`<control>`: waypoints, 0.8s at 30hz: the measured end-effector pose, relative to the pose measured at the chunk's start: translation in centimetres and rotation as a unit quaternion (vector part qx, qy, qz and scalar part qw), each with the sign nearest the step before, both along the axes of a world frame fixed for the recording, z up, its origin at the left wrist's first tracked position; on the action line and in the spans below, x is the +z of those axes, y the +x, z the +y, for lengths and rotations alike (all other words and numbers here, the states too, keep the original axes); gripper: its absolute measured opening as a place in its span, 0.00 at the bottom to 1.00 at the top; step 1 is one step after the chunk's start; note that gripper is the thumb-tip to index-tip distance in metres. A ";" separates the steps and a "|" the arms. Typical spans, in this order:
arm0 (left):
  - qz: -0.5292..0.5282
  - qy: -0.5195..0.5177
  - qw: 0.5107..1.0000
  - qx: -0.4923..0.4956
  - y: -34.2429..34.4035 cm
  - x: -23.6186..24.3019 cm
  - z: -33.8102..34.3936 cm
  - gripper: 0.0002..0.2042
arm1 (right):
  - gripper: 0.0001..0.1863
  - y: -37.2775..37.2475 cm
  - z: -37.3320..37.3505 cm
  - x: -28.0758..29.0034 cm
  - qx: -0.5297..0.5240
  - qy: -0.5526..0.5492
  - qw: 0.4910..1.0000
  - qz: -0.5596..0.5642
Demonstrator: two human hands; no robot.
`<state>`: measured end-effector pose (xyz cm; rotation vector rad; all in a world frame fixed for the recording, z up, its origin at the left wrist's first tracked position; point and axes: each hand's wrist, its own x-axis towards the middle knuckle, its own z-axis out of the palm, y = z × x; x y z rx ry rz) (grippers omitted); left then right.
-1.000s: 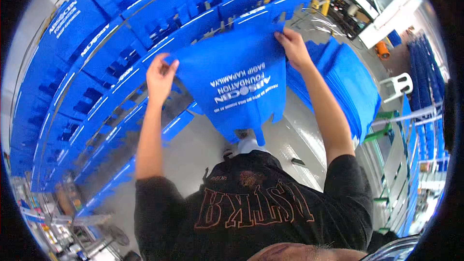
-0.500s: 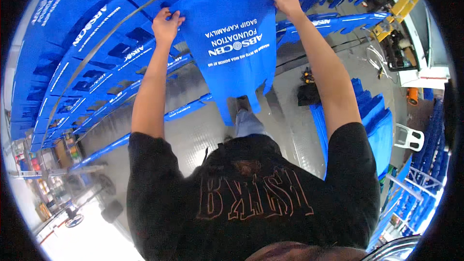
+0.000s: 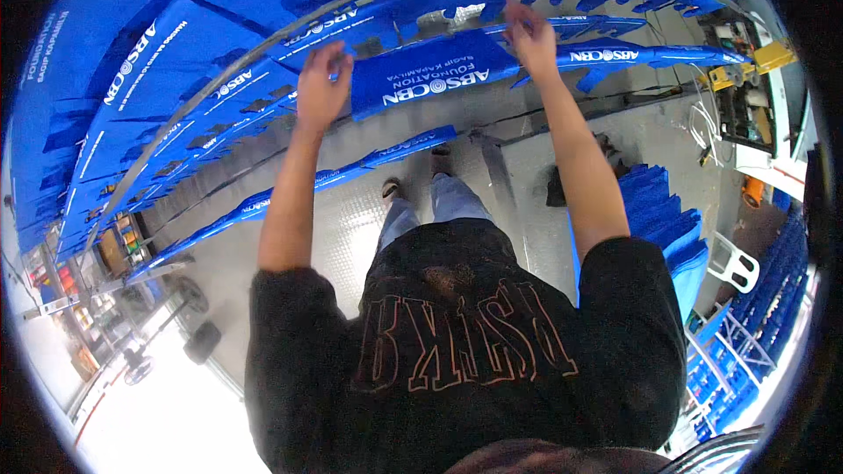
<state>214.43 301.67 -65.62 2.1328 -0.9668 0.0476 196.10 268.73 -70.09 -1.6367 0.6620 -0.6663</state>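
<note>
A blue fabric bag (image 3: 432, 70) with white print hangs folded over a line ahead of me, its printed face toward me. At the bag's left edge is my left hand (image 3: 323, 88), thumb and fingers curled loosely apart with nothing visible between them. My right hand (image 3: 532, 42) is raised by the bag's upper right corner. Its fingers are somewhat blurred but look spread, and no cloth shows in them. Beside the bag on the same line hangs another blue printed piece (image 3: 606, 56).
Rows of blue printed bags (image 3: 132, 61) hang on lines ahead and to the left. A lower row (image 3: 351, 168) crosses before my feet. To the right are a pile of blue fabric (image 3: 663, 219), a white plastic chair (image 3: 734, 263) and a yellow frame (image 3: 733, 77). A fan (image 3: 138, 367) stands lower left.
The bag, held up spread between both hands before, now lies folded over the line. Both hands have come off its corners, and the left has moved slightly down and right.
</note>
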 end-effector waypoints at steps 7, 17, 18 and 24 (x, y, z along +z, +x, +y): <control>0.217 0.031 0.973 0.079 -10.9 -5.8 7.6 0.12 | 0.18 -11.7 5.5 -6.8 -0.070 0.022 0.997 0.036; 0.156 -0.013 0.970 0.185 -9.7 -8.8 6.5 0.13 | 0.09 -7.5 6.3 -10.0 -0.082 0.026 0.995 0.050; 0.140 -0.005 0.975 0.171 -9.7 -8.3 6.1 0.14 | 0.10 -7.6 6.1 -9.7 -0.115 0.018 0.993 0.035; 0.146 -0.037 0.978 0.146 -9.3 -7.2 3.5 0.14 | 0.13 -7.5 4.8 -6.5 -0.192 0.053 0.980 0.022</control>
